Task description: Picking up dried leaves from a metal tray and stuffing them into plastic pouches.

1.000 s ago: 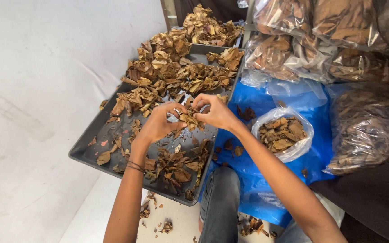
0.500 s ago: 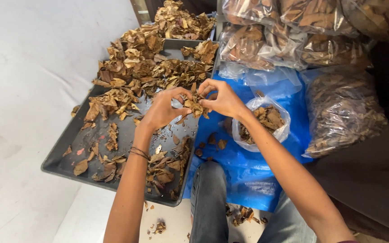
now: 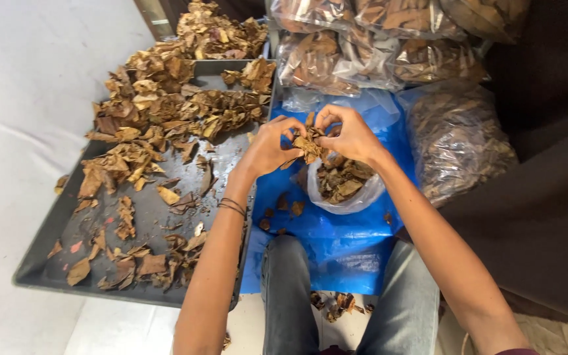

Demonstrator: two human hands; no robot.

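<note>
Both hands meet over an open clear plastic bag (image 3: 363, 197) half full of dried brown leaves. My left hand (image 3: 267, 146) and my right hand (image 3: 353, 135) pinch the same small clump of dry leaves (image 3: 310, 146) just above the bag's mouth. The bag rests on a blue plastic sheet (image 3: 336, 243) in front of my knees. To the left lies a dark grey tray (image 3: 34, 269) strewn with loose dried leaves, heaped thickest at its far end (image 3: 185, 105).
Several sealed clear bags of dried leaves (image 3: 363, 46) are stacked at the back right, with a larger one (image 3: 458, 141) beside the blue sheet. White floor lies left of the tray. Leaf scraps (image 3: 336, 304) sit between my legs.
Both hands moved right with the leaf clump, from above the tray to over the open bag on the blue sheet. The view shifted, so the tray now sits further left.
</note>
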